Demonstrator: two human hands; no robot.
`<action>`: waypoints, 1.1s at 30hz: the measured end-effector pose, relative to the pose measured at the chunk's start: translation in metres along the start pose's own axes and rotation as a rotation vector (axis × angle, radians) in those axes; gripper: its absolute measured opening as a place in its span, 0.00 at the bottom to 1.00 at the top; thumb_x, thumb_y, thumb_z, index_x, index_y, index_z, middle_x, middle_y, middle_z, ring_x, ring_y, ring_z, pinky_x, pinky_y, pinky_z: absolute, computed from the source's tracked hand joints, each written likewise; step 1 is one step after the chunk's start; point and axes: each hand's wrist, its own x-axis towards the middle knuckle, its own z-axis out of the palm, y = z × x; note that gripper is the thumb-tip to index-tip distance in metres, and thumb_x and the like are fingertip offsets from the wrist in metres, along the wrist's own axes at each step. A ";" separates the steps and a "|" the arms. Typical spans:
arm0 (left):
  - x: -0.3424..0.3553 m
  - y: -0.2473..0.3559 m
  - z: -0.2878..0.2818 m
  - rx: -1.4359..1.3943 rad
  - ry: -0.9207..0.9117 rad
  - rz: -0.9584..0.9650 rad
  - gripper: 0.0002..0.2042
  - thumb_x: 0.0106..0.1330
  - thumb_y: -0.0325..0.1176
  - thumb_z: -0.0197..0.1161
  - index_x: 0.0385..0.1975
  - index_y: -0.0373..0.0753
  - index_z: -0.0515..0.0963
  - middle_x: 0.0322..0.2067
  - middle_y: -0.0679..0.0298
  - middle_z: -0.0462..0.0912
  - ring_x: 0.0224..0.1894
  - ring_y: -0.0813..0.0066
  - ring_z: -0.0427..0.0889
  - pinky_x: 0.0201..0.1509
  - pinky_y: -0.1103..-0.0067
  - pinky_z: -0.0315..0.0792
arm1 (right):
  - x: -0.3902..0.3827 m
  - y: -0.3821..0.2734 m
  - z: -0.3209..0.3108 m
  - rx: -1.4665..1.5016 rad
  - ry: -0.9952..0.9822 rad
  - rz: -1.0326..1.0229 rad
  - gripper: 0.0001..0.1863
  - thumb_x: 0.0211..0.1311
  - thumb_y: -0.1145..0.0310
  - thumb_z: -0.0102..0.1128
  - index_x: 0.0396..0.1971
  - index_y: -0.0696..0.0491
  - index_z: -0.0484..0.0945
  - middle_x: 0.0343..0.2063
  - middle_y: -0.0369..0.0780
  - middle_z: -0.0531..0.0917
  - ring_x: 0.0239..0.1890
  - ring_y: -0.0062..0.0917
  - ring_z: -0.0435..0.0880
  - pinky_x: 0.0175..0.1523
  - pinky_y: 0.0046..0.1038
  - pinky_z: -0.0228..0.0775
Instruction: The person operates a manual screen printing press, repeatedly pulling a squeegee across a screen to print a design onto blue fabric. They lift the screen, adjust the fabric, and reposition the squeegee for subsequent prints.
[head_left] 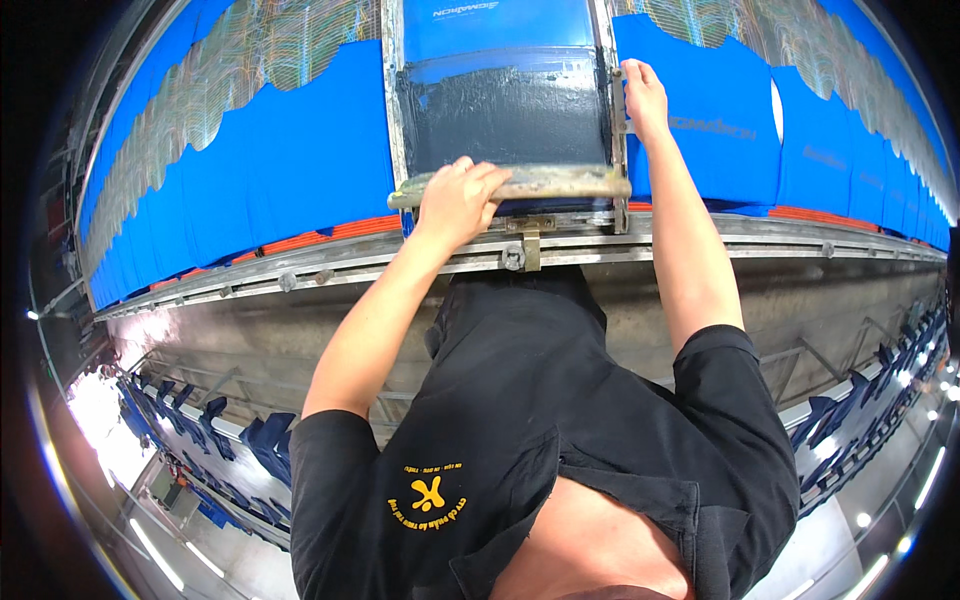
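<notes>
A printing screen [606, 110] with a narrow metal frame lies over the long table in front of me. Dark, wet-looking ink [505, 115] covers much of its mesh, and blue shows at the far end. Across the near end rests a long, stained squeegee [570, 183], reaching from one side rail to the other. My left hand [460, 203] is closed over the left part of its bar. Farther away, my right hand [645, 97] is closed at the frame's right side rail; its fingertips are partly hidden there.
Blue fabric pieces [290, 150] with wavy patterned ends lie flat on both sides of the screen. A metal rail [700, 240] with bolts runs along the table's near edge, and a metal clip [531, 248] sits on it. Behind me, dark blue pieces [268, 440] line another long table.
</notes>
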 end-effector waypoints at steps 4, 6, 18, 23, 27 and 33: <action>0.048 -0.023 -0.022 0.040 0.131 0.000 0.20 0.54 0.30 0.72 0.50 0.45 0.87 0.46 0.66 0.89 0.46 0.58 0.84 0.52 0.65 0.80 | -0.013 -0.017 -0.001 0.116 -0.069 0.056 0.20 0.82 0.46 0.52 0.52 0.44 0.85 0.21 0.25 0.67 0.21 0.11 0.60 0.24 0.22 0.52; 0.076 -0.045 -0.023 0.048 0.138 -0.024 0.18 0.57 0.33 0.73 0.50 0.46 0.88 0.45 0.66 0.90 0.46 0.57 0.85 0.52 0.64 0.81 | -0.022 -0.029 -0.005 0.174 -0.088 0.122 0.22 0.83 0.44 0.50 0.52 0.44 0.85 0.21 0.25 0.66 0.21 0.11 0.59 0.25 0.22 0.50; 0.167 -0.109 -0.026 0.022 -0.078 -0.122 0.21 0.64 0.45 0.75 0.55 0.47 0.87 0.51 0.62 0.90 0.55 0.55 0.87 0.61 0.62 0.80 | -0.027 -0.033 -0.012 0.237 -0.091 0.243 0.23 0.84 0.45 0.51 0.51 0.47 0.86 0.21 0.25 0.67 0.20 0.10 0.61 0.24 0.20 0.51; 0.153 -0.139 -0.061 0.120 -0.280 -0.277 0.27 0.63 0.58 0.74 0.54 0.45 0.88 0.48 0.55 0.91 0.53 0.51 0.88 0.56 0.59 0.81 | -0.020 -0.034 -0.012 -0.216 0.194 -0.171 0.27 0.78 0.45 0.61 0.58 0.54 0.84 0.34 0.40 0.83 0.38 0.27 0.83 0.45 0.31 0.76; 0.151 -0.152 -0.066 0.255 -0.297 -0.281 0.27 0.65 0.63 0.69 0.47 0.45 0.90 0.43 0.55 0.91 0.46 0.48 0.89 0.48 0.58 0.83 | -0.008 -0.104 -0.002 -0.524 0.088 -0.867 0.33 0.61 0.44 0.78 0.53 0.56 0.86 0.44 0.49 0.89 0.52 0.41 0.87 0.60 0.41 0.78; 0.146 -0.147 -0.023 0.184 -0.066 -0.221 0.26 0.61 0.59 0.75 0.43 0.40 0.88 0.40 0.53 0.90 0.42 0.48 0.89 0.45 0.59 0.82 | -0.006 -0.092 0.033 -0.881 -0.387 -0.585 0.26 0.48 0.42 0.80 0.37 0.48 0.90 0.35 0.45 0.90 0.42 0.47 0.90 0.49 0.49 0.82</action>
